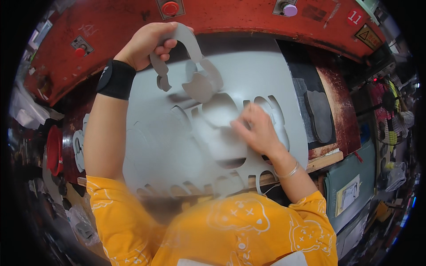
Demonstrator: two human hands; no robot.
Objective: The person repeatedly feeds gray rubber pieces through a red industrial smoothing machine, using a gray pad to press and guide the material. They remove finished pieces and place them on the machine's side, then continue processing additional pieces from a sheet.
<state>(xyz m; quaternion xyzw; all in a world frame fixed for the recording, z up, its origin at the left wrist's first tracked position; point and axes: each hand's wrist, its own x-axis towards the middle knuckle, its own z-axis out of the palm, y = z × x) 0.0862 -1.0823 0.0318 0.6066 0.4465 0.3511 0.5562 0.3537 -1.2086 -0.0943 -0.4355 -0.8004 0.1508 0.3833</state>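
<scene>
My left hand (151,44) is raised at the far left of the table, its fingers closed round a curved grey cut-out piece (188,42) of flat sheet material. More grey cut-out pieces (202,86) show below and to the right of it, blurred; whether they hang from it or are loose I cannot tell. A large light-grey sheet (164,155) covers the table, with several cut-out openings in its middle and along its near edge. Over the right part of that sheet is my right hand (255,128), fingers bent and smeared by motion, so any hold is unclear.
A red machine beam (230,17) with push buttons spans the far side. Right of the sheet, a dark sole-shaped piece (318,116) lies on a black board. A wooden strip (326,160) edges the table. A fan (388,111) stands at right, grey cut pieces (79,148) at left.
</scene>
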